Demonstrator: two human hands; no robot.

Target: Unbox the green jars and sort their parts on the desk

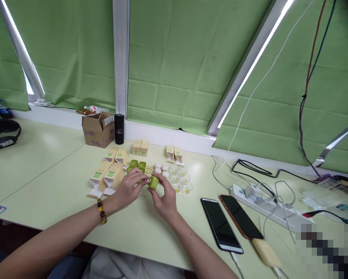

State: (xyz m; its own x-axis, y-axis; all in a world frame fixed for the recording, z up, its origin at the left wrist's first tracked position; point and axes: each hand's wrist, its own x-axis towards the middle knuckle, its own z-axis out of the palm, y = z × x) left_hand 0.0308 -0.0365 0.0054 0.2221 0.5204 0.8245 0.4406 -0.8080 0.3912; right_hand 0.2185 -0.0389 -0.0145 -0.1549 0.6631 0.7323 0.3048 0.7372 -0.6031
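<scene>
My right hand grips a small green cup-like container between thumb and fingers, above the table. Close against its left side, my left hand is pinched on a tiny yellowish piece, too small to name. Behind my hands stand several more green containers, some partly hidden by my left fingers. Beside them lie small yellow squares and pale pink blocks. Clear small cups with yellow spots inside sit in rows to the right of my right hand.
Opened kraft boxes stand at left, with closed ones and another pair behind. A cardboard carton and black tumbler are at the back. Two phones and a power strip with cables occupy the right.
</scene>
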